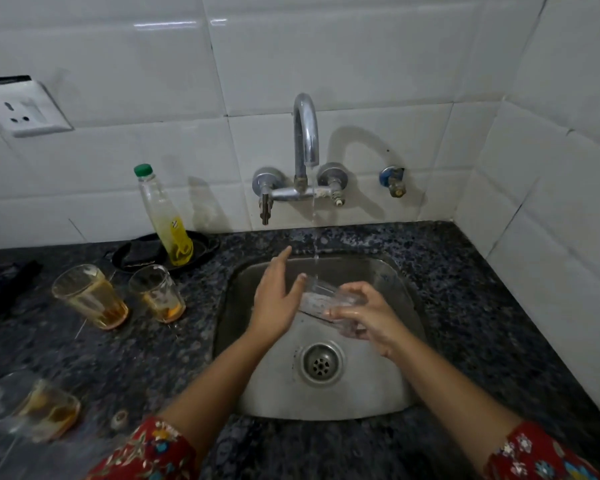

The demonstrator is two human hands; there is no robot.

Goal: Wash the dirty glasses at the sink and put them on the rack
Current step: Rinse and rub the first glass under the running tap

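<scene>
One glass (326, 299) rinses under the tap (306, 133), gripped by the right hand (368, 317); left hand (274, 303) open. Next: racking it, though three dirty glasses (90, 296) wait at nine o'clock.

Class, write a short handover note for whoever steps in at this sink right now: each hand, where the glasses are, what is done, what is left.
Right hand holds a clear glass tilted under the running tap, over the sink.
Left hand is open, its fingers at the glass's mouth.
Three dirty glasses wait on the counter to the left: two upright, one near the front edge.
No rack in view.
Left: finish rinsing, wash the other three, rack all.
</scene>
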